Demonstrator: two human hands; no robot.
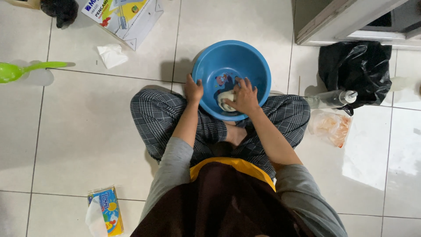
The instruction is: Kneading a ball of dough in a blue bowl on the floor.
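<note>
I sit cross-legged on a tiled floor with a round blue plastic bowl in front of my knees. My left hand grips the bowl's near-left rim. Inside the bowl my right hand presses down on a pale lump of dough, its fingers curled over the lump. Most of the dough is hidden under that hand. A small cartoon picture shows on the bowl's bottom.
A clear plastic bottle lies to the right, beside a black plastic bag and a clear bag with orange contents. A cardboard box, crumpled tissue and green ladle lie at upper left. A tissue pack sits lower left.
</note>
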